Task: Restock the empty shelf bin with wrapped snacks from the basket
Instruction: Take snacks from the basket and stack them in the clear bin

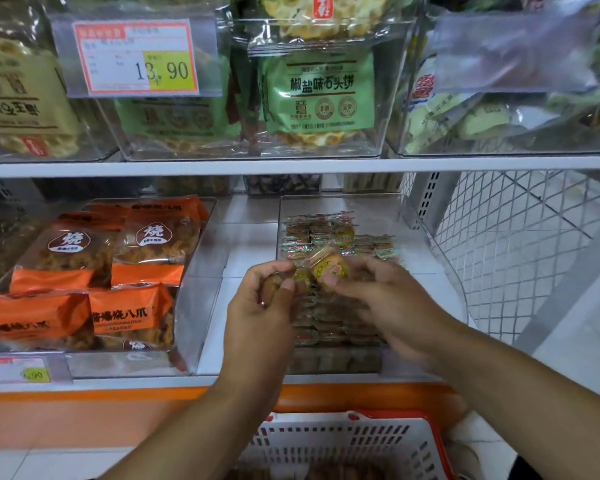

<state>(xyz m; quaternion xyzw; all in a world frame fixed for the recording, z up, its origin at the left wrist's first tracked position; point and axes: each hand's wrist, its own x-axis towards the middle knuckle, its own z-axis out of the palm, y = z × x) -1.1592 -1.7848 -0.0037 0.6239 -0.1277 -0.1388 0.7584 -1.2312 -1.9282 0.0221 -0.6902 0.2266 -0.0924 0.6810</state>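
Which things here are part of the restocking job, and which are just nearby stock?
Part of the job:
- clear bin
- small wrapped snacks stacked in it
- snack held by both hands
- left hand
- right hand
- basket

Just nearby:
- orange packs
- green packs
- price tag

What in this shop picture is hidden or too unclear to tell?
- Right hand, head view: motion blur hides how many wrapped snacks it holds.
- Basket: cut off by the bottom edge, so its contents barely show.
- Clear bin: the hands cover its middle rows.
- Small price tag: print too small and blurred to read fully.
- Left hand: curled fingers hide what it grips.
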